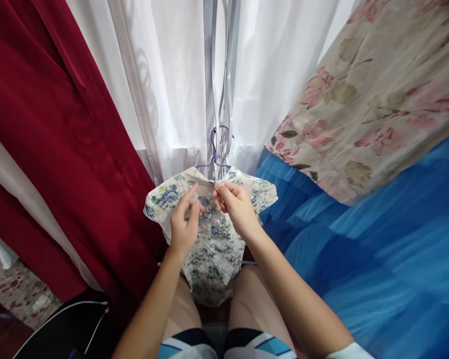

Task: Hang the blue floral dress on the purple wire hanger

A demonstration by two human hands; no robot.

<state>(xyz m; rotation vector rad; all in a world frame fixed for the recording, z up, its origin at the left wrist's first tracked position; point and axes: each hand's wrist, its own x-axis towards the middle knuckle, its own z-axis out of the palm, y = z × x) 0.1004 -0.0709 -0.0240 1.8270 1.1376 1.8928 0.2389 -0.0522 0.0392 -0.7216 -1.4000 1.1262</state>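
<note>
A white short-sleeved blouse (219,232) with blue flowers hangs in front of me on a purple hanger (213,147). My right hand (235,202) pinches the blouse at its neckline, thumb against the fingertips. Just left of it, my left hand (186,217) is held over the front of the blouse with its index finger raised and its fingers apart. That hand is slightly blurred, and nothing shows in it. The hanger's arms are mostly hidden inside the shoulders.
Pale straps (230,70) run down behind the hanger hook, before a white curtain (164,65). Dark red cloth (78,149) hangs on the left. A floral beige cloth (377,94) and blue fabric (359,254) fill the right. A black, white-edged object (75,324) lies lower left.
</note>
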